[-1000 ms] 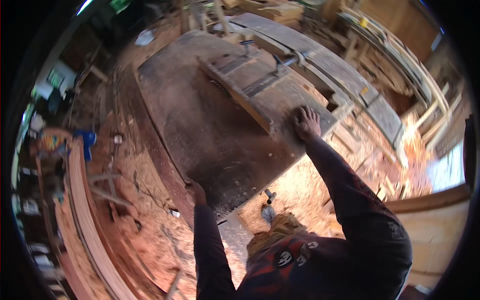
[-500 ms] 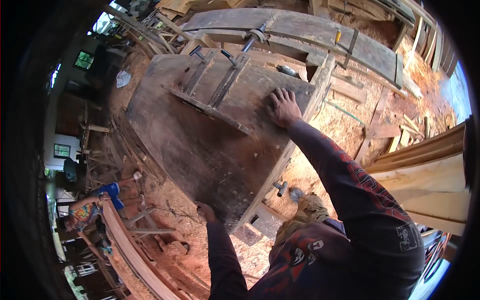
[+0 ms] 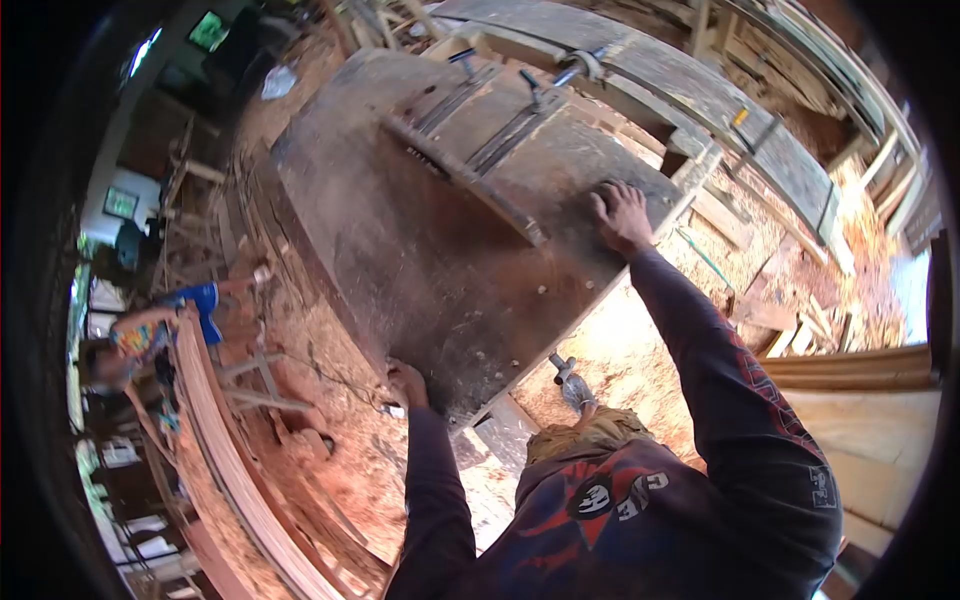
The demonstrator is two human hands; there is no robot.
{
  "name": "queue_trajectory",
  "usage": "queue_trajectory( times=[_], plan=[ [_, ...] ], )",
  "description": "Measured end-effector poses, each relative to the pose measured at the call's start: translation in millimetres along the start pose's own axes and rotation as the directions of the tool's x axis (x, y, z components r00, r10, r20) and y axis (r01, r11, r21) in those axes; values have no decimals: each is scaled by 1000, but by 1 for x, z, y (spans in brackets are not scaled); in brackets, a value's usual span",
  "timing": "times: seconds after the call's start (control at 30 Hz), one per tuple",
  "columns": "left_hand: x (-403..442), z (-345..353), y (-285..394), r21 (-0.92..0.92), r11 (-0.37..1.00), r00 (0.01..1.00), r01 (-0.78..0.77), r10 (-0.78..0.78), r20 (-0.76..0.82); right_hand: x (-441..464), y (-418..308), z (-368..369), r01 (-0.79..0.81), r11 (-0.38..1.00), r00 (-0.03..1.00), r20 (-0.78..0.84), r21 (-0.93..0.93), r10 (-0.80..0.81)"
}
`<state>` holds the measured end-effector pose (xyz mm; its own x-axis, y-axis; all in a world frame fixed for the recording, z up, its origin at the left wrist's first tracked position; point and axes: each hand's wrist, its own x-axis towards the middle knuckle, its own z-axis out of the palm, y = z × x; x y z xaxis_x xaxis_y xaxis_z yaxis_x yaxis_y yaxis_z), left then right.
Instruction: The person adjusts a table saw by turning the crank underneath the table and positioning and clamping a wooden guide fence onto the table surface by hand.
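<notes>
A large worn dark wooden worktop (image 3: 450,290) lies in front of me, with a dark straight fence bar (image 3: 460,180) across it and two slotted tracks leading to small clamp handles (image 3: 531,86). My right hand (image 3: 624,217) rests on the top near its right edge, palm down with fingers spread. At the near left edge, my left hand (image 3: 407,383) is wrapped round the rim of the worktop, its fingertips partly hidden. A metal clamp-like fitting (image 3: 563,364) sticks out below the front edge.
Behind lies a long grey bench (image 3: 690,90). At the lower left, a person in blue shorts (image 3: 203,312) is beside long curved planks (image 3: 225,440). Sawdust and wood scraps cover the floor. More boards (image 3: 860,400) stand at the right.
The view has swung and tilted, shifting the worktop in the frame. My right hand stays flat near the right edge, and my left hand stays at the left edge.
</notes>
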<state>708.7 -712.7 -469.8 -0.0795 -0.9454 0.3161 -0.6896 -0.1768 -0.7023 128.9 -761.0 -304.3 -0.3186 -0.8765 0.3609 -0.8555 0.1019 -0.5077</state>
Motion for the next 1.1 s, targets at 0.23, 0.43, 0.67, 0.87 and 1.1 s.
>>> queue_trajectory(
  times=[0.23, 0.43, 0.67, 0.87, 1.1],
  plan=[
    [-12, 14, 26, 475, 841, 957, -260, 158, 244, -27, -49, 41, -90, 645, 929, -169, 759, 328],
    [6, -54, -2, 228, 973, 999, -23, 17, 29, 14, -136, 99, -9, 353, 869, -167, 936, 465],
    [16, -84, -14, 282, 901, 939, -330, 281, 200, 0, -123, 112, -7, 546, 889, -246, 837, 387],
    [3, -22, 17, 225, 959, 959, -175, 114, 258, -26, -103, 117, -385, 449, 888, 192, 806, 417],
    [4, 1, 9, 156, 988, 1000, 3, -3, 3, -156, -88, -7, 381, 924, 882, 297, 3, -365]
  ],
)
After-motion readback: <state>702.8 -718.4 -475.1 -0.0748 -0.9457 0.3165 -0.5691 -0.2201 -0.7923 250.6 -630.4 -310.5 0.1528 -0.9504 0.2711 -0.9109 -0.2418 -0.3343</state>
